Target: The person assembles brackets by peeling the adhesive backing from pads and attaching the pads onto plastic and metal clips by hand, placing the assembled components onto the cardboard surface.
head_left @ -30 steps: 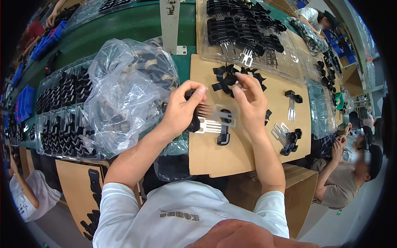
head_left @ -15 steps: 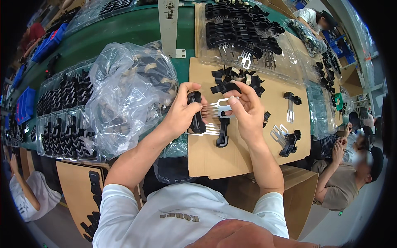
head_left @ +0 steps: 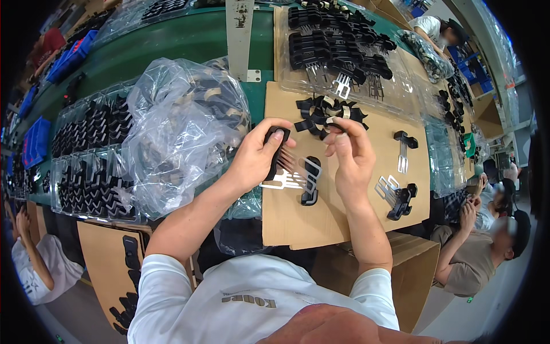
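My left hand (head_left: 255,152) is closed around the black handle (head_left: 277,153) of a claw with thin metal tines. Its tines point right and look smeared by motion. Just right of it, my right hand (head_left: 352,152) is raised over the cardboard with its fingers curled and the thumb near the index finger. Whether a small piece sits between those fingertips is hidden. Under and between my hands another black-handled claw (head_left: 310,186) lies on the cardboard, its flat metal tines pointing left. Beyond my right fingertips is a pile of curved black pieces (head_left: 312,109), some with tan strips.
More claws (head_left: 403,203) lie on the cardboard sheet (head_left: 344,223) at right. A clear tray (head_left: 401,100) stacked with claws stands at the far side. Left are a plastic bag (head_left: 172,132) of curved pieces and trays of black parts (head_left: 86,189). A metal post (head_left: 239,40) rises behind.
My right hand has drawn away to the right from the claw's tines. The claw in my left hand has tilted, its handle top leaning right.
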`<control>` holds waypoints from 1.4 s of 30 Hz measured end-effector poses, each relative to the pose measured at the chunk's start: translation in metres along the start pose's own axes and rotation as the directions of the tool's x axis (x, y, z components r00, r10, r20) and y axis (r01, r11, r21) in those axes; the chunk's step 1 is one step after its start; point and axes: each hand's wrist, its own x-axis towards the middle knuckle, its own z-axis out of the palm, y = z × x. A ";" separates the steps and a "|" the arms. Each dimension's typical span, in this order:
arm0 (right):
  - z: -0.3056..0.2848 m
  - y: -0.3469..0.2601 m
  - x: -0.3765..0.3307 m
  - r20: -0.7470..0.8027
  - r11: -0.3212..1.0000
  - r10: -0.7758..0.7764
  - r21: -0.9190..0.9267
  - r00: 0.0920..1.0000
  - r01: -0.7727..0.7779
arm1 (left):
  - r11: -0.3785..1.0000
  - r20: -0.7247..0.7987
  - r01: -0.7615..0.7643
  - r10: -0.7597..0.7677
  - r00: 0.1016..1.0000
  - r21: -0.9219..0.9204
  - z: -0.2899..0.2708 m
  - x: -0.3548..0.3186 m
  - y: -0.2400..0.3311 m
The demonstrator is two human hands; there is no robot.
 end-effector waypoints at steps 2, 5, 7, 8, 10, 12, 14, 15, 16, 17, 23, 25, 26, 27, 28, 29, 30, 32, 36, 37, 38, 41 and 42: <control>-0.006 0.002 0.005 -0.027 0.999 -0.024 -0.025 0.999 0.024 | 0.998 0.012 0.069 -0.069 0.998 -0.014 0.002 -0.002 0.005; -0.006 0.001 0.007 -0.014 0.991 0.128 0.029 0.992 -0.128 | 0.996 0.008 0.082 -0.082 0.997 -0.031 0.001 -0.004 0.003; -0.006 0.000 0.007 0.007 0.957 0.279 0.083 0.960 -0.278 | 0.994 0.002 0.097 -0.097 0.995 -0.047 0.001 -0.004 0.001; -0.005 0.000 0.008 0.004 0.957 0.279 0.083 0.960 -0.279 | 0.994 0.005 0.098 -0.098 0.995 -0.046 0.002 -0.004 0.001; -0.004 0.001 0.008 0.010 0.947 0.304 0.100 0.953 -0.304 | 0.999 0.032 0.053 -0.052 0.998 -0.007 0.003 -0.004 0.002; -0.004 0.003 0.009 0.018 0.937 0.329 0.118 0.944 -0.329 | 0.999 0.059 0.005 -0.007 0.998 0.031 0.004 -0.003 0.004; -0.005 0.005 0.009 0.027 0.927 0.352 0.126 0.936 -0.353 | 1.000 0.063 0.008 -0.008 0.998 0.012 0.005 -0.004 0.004; -0.006 0.006 0.009 0.038 0.917 0.374 0.133 0.927 -0.376 | 1.000 0.065 0.008 -0.008 0.998 -0.006 0.005 -0.004 0.004; -0.006 0.007 0.009 0.049 0.906 0.396 0.140 0.917 -0.399 | 1.000 0.068 0.009 -0.008 0.998 -0.025 0.005 -0.004 0.004; -0.006 0.008 0.009 0.060 0.895 0.417 0.147 0.907 -0.421 | 0.999 0.070 0.010 -0.007 0.998 -0.044 0.005 -0.004 0.004; -0.005 0.012 0.006 0.069 0.898 0.430 0.067 0.900 -0.435 | 0.985 0.113 -0.158 0.150 0.982 0.067 0.003 -0.002 -0.006; 0.000 0.011 0.004 0.074 0.948 0.304 -0.120 0.950 -0.294 | 0.962 0.135 -0.234 0.216 0.967 0.140 0.004 -0.002 -0.010; 0.002 0.010 0.004 0.085 0.953 0.240 -0.213 0.967 -0.217 | 0.946 0.148 -0.272 0.248 0.957 0.176 0.005 -0.001 -0.012; 0.004 0.010 0.003 0.103 0.943 0.175 -0.302 0.979 -0.137 | 0.928 0.163 -0.309 0.278 0.947 0.210 0.005 -0.001 -0.012; 0.005 0.009 0.003 0.104 0.944 0.176 -0.301 0.979 -0.137 | 0.927 0.162 -0.309 0.278 0.947 0.211 0.005 -0.002 -0.012; 0.006 0.009 0.002 0.114 0.929 0.089 -0.369 0.989 -0.042 | 0.938 0.161 -0.284 0.255 0.953 0.199 0.005 -0.002 -0.012; 0.007 0.008 0.002 0.129 0.900 0.003 -0.433 0.992 0.053 | 0.947 0.161 -0.260 0.231 0.959 0.187 0.005 -0.002 -0.011; 0.008 0.008 0.001 0.178 0.802 -0.163 -0.549 0.970 0.236 | 0.964 0.162 -0.210 0.184 0.969 0.163 0.005 -0.003 -0.010; 0.011 0.010 -0.001 0.092 0.934 0.003 -0.357 0.996 0.030 | 0.991 0.239 -0.080 0.052 0.970 0.109 0.002 -0.005 -0.004; 0.011 0.011 -0.001 0.073 0.958 0.064 -0.283 0.995 -0.040 | 0.995 0.263 -0.034 0.008 0.965 0.093 0.002 -0.006 -0.002; 0.011 0.011 -0.001 0.071 0.958 0.063 -0.285 0.995 -0.041 | 0.995 0.266 -0.035 0.009 0.964 0.092 0.003 -0.006 0.000; 0.007 0.012 -0.001 0.037 0.974 0.145 -0.180 0.989 -0.136 | 1.000 0.228 0.010 -0.013 0.974 0.018 0.005 -0.007 0.007; 0.005 0.013 0.000 0.028 0.975 0.173 -0.144 0.985 -0.167 | 1.000 0.215 0.024 -0.022 0.976 -0.008 0.006 -0.007 0.007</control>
